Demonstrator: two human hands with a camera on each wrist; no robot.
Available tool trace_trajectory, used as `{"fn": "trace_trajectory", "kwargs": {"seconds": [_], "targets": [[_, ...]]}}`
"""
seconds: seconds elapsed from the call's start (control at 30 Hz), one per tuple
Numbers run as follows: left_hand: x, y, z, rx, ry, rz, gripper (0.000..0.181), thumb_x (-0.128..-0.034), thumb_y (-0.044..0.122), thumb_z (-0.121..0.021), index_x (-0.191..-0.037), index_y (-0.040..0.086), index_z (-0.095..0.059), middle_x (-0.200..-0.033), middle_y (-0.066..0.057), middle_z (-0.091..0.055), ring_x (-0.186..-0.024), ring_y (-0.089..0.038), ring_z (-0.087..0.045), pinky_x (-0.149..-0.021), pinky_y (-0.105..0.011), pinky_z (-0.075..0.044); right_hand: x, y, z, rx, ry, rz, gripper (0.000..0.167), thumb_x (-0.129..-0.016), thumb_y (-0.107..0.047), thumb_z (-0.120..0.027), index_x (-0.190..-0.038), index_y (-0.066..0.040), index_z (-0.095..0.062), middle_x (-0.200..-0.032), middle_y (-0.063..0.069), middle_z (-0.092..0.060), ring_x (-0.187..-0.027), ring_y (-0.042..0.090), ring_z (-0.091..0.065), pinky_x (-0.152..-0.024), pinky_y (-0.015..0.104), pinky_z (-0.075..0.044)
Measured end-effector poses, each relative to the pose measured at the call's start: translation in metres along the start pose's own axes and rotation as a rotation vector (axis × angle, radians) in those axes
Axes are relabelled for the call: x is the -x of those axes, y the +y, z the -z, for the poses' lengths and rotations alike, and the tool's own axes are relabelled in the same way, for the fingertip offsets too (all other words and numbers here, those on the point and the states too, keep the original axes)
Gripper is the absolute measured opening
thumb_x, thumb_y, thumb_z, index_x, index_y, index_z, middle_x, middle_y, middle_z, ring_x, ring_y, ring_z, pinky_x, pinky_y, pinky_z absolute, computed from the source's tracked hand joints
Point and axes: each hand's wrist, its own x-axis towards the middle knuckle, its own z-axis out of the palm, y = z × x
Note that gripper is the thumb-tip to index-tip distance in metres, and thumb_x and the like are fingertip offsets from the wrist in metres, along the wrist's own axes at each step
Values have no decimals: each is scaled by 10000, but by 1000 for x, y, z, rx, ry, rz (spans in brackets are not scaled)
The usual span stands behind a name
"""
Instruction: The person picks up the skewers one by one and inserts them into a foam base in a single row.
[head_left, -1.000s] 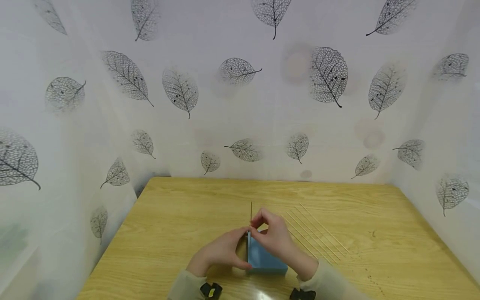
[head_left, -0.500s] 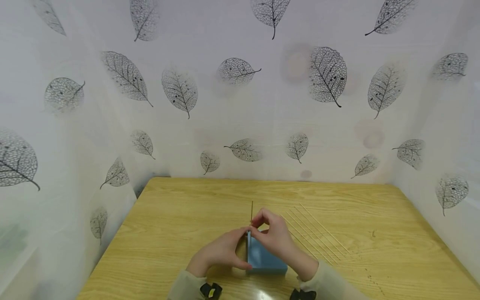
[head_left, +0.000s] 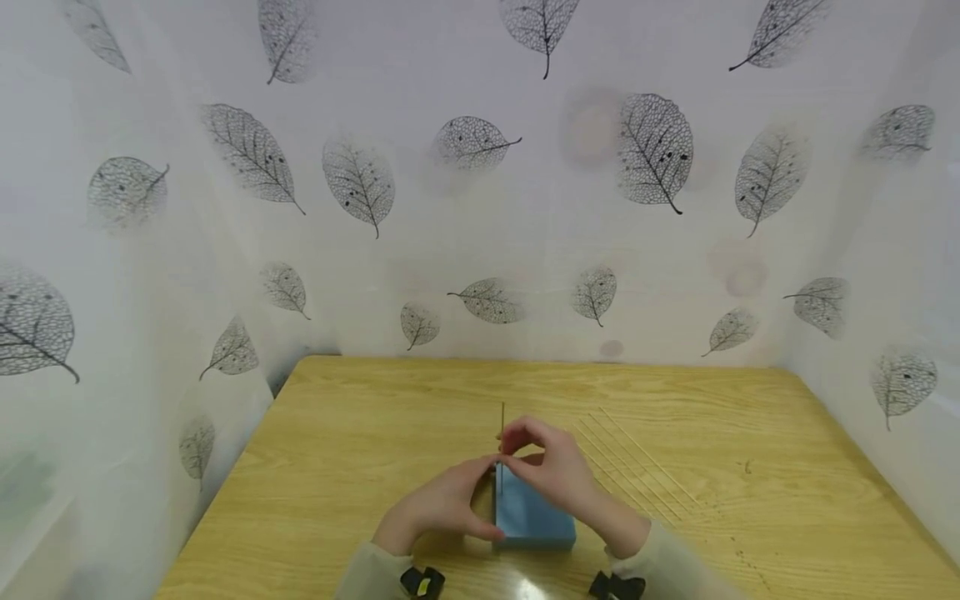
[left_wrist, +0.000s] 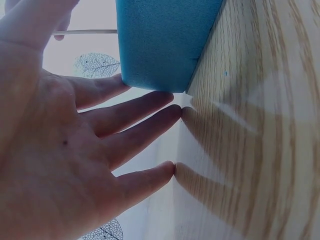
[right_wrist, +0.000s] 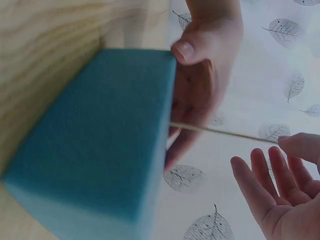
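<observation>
A blue foam block [head_left: 536,512] lies on the table near its front. A thin wooden stick [left_wrist: 90,32] rises upright from the block's top near its left edge. My left hand [head_left: 442,504] holds the block at its left side, thumb on the near corner and forefinger at the far one. Its other fingers reach down, mostly straight, in the left wrist view. My right hand [head_left: 555,471] pinches the stick above the block. In the right wrist view, the thumb lies on the stick and partly hides the grip; the remaining fingers are loosely bent.
Several thin sticks [head_left: 637,458] lie slantwise on the wooden table [head_left: 375,425], right of the block. Pale leaf-patterned curtains [head_left: 540,242] surround the back and sides. Small dark marks show on the table at the right.
My right hand and wrist have shifted slightly right, and the fingers have changed their hold on the stick. More of the stick's lower part shows. The left hand and block have not visibly moved.
</observation>
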Motion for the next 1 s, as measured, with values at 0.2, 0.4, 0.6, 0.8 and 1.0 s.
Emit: {"fn": "trace_trajectory", "kwargs": {"seconds": [0.2, 0.4, 0.6, 0.8, 1.0], "targets": [[0, 2, 2, -11, -2, 15, 1015, -738, 457, -842, -1522, 41, -350, -1526, -95, -450, -1392, -260, -445, -1156, -431, -400, -5, -4, 22, 72, 8, -4, 276, -850, 63, -700, -1099, -52, -671, -977, 110, -726, -919, 239, -713, -752, 208, -602], [1, 2, 3, -37, 5, 21, 1019, -732, 472, -842, -1514, 31, -360, -1526, -109, -449, -1396, -285, -442, -1166, -438, -385, -15, -4, 51, 182, 47, -47, 288, -857, 43, -701, -1129, -48, -682, -951, 62, -746, -905, 225, -719, -734, 228, -613], [2, 2, 2, -31, -7, 35, 1037, -732, 474, -840, -1529, 45, -334, -1542, -102, -427, -1406, -291, -426, -1177, -445, -370, -22, -5, 85, 242, 67, -139, 298, -886, -47, -710, -1180, -89, -685, -977, 54, -752, -923, 219, -712, -727, 265, -598], [1, 2, 1, -31, -10, 42, 1058, -719, 466, -852, -1537, 54, -323, -1551, -87, -416, -1415, -282, -416, -1191, -441, -349, -26, 8, 121, 88, 22, -265, 377, -931, -71, -667, -1297, -3, -604, -1115, 201, -694, -1010, 325, -686, -732, 298, -622], [2, 3, 0, -28, -8, 38, 1055, -722, 466, -850, -1534, 46, -325, -1554, -98, -411, -1416, -291, -414, -1192, -447, -346, -26, 26, 152, -22, -54, -389, 458, -972, -123, -625, -1376, 59, -510, -1195, 264, -629, -983, 231, -691, -799, 381, -628]]}}
